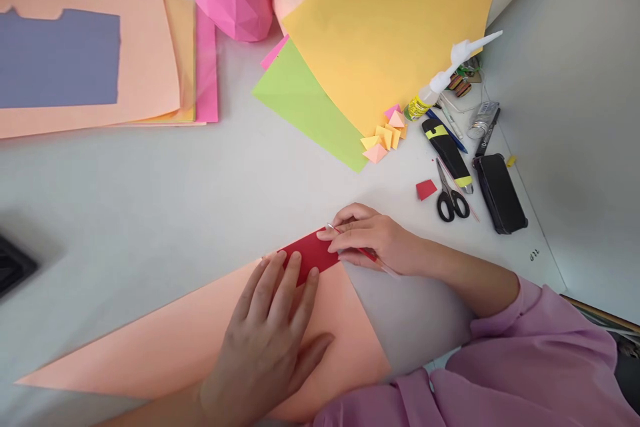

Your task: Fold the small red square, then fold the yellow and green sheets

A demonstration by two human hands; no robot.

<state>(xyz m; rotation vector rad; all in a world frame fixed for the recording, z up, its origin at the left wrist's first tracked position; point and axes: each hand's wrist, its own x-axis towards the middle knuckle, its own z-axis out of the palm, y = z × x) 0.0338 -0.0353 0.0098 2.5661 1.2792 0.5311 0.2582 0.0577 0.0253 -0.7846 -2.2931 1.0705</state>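
We have the red paper (313,257) at the near middle of the table (175,193), lying over the upper edge of a long peach sheet (160,333). Our left hand (265,333) is open, palm down, its fingertips on the red paper and the rest over the peach sheet. Our right hand (375,240) is closed around a thin tool (369,253), its tip by the red paper's right end. To the right we see a small red scrap (426,189), scissors (451,203), a cutter (447,153) and a black phone (500,193). Farther off, we have a glue bottle (417,105) beside small folded papers (384,137), and a yellow sheet (400,20) partly covering a green sheet (310,107).
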